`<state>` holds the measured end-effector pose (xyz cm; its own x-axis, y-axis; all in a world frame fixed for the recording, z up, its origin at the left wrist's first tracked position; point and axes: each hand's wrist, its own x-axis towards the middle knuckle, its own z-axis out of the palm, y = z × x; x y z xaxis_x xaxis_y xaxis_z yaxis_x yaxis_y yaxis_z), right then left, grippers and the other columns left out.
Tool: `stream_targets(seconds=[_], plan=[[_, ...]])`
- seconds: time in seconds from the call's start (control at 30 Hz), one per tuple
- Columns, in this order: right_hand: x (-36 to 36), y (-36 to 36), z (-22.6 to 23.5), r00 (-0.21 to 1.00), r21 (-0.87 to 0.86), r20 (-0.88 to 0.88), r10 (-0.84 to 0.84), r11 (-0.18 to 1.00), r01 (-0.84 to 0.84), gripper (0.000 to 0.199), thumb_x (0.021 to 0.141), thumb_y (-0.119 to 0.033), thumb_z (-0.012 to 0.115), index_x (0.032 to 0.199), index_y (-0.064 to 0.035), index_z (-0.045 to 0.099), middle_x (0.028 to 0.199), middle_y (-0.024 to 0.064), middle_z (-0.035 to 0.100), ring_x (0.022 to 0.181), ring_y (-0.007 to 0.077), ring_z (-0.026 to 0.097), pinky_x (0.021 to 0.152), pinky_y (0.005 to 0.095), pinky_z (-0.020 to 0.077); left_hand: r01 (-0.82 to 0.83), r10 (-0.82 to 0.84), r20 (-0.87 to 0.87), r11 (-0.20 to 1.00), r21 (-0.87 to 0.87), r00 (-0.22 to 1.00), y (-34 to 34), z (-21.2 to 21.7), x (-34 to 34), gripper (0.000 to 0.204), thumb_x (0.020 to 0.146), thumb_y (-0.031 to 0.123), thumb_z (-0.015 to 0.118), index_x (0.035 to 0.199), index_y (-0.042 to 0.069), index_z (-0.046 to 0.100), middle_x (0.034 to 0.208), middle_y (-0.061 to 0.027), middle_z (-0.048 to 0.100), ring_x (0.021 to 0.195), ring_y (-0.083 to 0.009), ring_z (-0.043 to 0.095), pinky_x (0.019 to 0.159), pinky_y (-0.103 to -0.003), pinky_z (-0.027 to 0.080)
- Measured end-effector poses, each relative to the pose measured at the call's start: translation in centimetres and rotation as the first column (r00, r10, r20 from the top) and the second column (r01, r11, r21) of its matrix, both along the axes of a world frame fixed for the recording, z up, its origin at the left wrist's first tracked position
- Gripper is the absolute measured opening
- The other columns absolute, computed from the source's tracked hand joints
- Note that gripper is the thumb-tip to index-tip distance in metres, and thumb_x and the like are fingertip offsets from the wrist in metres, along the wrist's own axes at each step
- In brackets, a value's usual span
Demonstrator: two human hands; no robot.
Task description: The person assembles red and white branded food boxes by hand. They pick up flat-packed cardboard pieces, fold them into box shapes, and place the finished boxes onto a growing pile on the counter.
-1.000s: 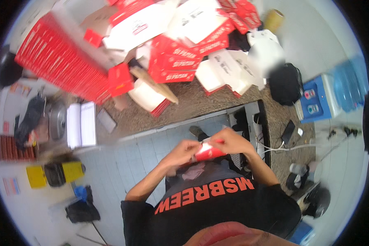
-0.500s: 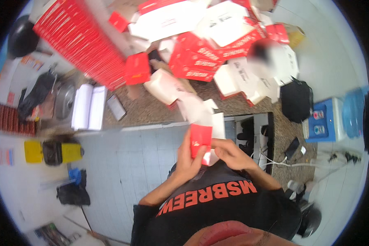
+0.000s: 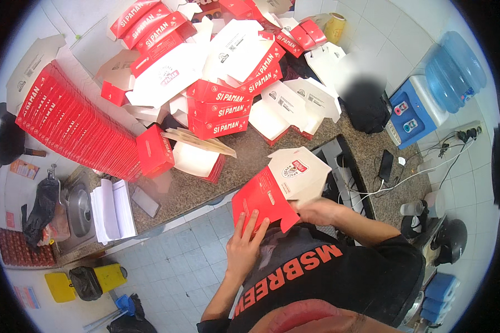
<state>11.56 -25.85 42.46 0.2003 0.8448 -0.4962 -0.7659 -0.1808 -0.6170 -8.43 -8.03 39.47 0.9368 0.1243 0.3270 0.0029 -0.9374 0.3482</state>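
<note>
A red and white cardboard food box [image 3: 265, 195] is held in front of my chest, above the counter's front edge. Its red panel faces up, and a white printed lid flap spreads out toward the far right. My left hand [image 3: 245, 244] grips its near left edge, fingers spread over the red panel and thumb hidden. At the near right corner, my right hand [image 3: 318, 212] is closed on the box where lid flap and red side meet; its fingertips are partly hidden. Beyond them, an open food box [image 3: 193, 161] sits on the counter beside a closed red box [image 3: 155, 151].
A tall leaning stack of nested red boxes [image 3: 78, 119] rises at the left. Folded boxes [image 3: 219, 117] pile up at the back. Papers [image 3: 111, 211] and a phone [image 3: 145, 201] lie near the sink [image 3: 79, 211]. Right stand a black bag [image 3: 366, 111] and water dispenser [image 3: 414, 114].
The food box has turned from a narrow side view to show its broad red panel and opened lid flap. My left fingers have spread over it. The whole view has tilted and shifted.
</note>
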Motion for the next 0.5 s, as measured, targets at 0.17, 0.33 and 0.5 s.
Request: stream_targets(seconds=[0.17, 0.33, 0.5], plan=[[-1.2, -0.1, -1.5, 0.425, -0.141, 0.902, 0.078, 0.983, 0.117, 0.038, 0.092, -0.028, 0.081, 0.119, -0.0048, 0.069, 0.109, 0.0085, 0.072, 0.096, 0.0199, 0.068, 0.083, 0.0341, 0.0563, -0.075, 0.086, 0.107, 0.992, -0.102, 0.991, -0.4, -1.3, 0.6, 0.049, 0.092, 0.010, 0.069, 0.139, 0.004, 0.058, 0.147, -0.0158, 0.057, 0.127, -0.0387, 0.061, 0.083, -0.041, 0.062], [-4.2, 1.1, -6.9, 0.354, -0.241, 0.922, 0.158, 0.948, 0.206, 0.036, 0.088, -0.031, 0.084, 0.109, -0.0045, 0.072, 0.094, 0.0039, 0.073, 0.086, 0.0163, 0.068, 0.076, 0.0344, 0.0562, -0.151, 0.232, 0.100, 0.850, -0.504, 0.968, -2.7, -4.5, 1.5, 0.061, 0.093, 0.011, 0.067, 0.146, -0.008, 0.044, 0.145, -0.0276, 0.054, 0.126, -0.0446, 0.060, 0.097, -0.046, 0.056], [-5.2, 4.1, -7.4, 0.669, -0.075, 0.743, -0.026, 0.990, 0.121, 0.035, 0.090, -0.028, 0.081, 0.113, -0.0042, 0.070, 0.102, 0.0055, 0.072, 0.092, 0.0153, 0.065, 0.082, 0.0341, 0.0541, -0.181, 0.411, 0.157, 0.669, -0.721, 0.898, -3.8, -4.1, 2.6, 0.065, 0.095, 0.007, 0.059, 0.151, -0.011, 0.032, 0.144, -0.0311, 0.053, 0.128, -0.0450, 0.058, 0.106, -0.045, 0.048]])
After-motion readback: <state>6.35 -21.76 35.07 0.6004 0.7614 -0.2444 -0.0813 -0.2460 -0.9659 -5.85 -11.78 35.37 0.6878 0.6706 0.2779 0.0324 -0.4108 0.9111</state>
